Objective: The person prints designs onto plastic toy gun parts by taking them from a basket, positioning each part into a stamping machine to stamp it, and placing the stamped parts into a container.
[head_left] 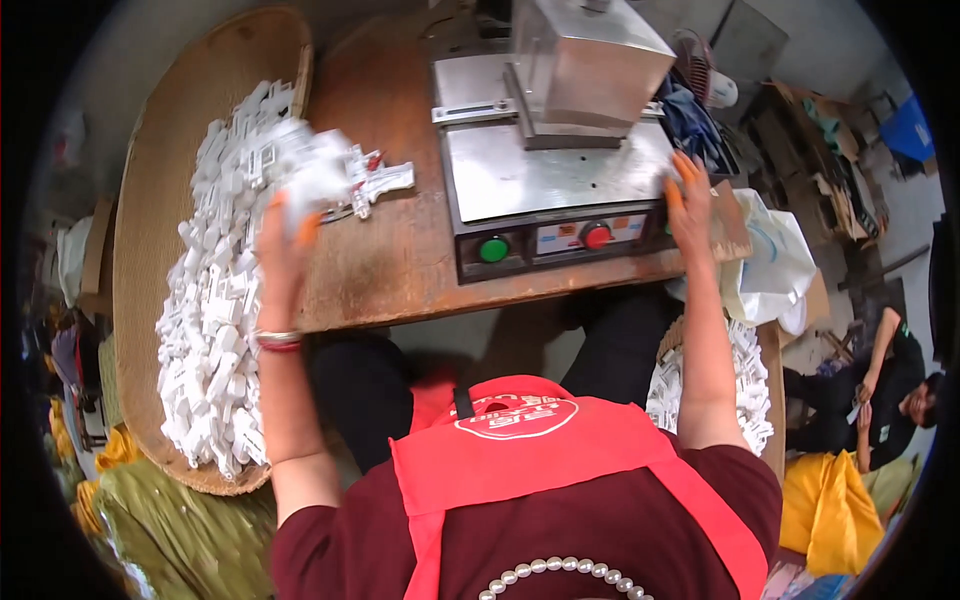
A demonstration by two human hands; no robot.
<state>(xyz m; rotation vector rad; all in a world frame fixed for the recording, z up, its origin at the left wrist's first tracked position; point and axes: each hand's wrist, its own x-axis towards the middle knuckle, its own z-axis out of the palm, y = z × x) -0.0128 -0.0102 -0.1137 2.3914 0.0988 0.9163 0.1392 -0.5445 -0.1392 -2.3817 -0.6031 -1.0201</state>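
Observation:
My left hand (283, 245), with orange covers on its fingertips, is closed on a clump of white plastic parts (318, 170), smeared by motion. It is over the right edge of a woven tray (135, 290) heaped with similar white parts (215, 300). Beside the clump, a few white parts with red bits (380, 178) rest on the wooden table. My right hand (690, 205), also with orange fingertips, is open at the right edge of a metal-topped machine (550, 180). The machine's front has a green button (494, 249) and a red button (597, 235).
A boxy metal head (595, 70) stands over the machine's plate. A white plastic bag (775, 250) hangs at the table's right. More white parts (750, 385) lie in a container beside my right forearm. Another person (885, 400) sits at far right near yellow sacks (830, 510).

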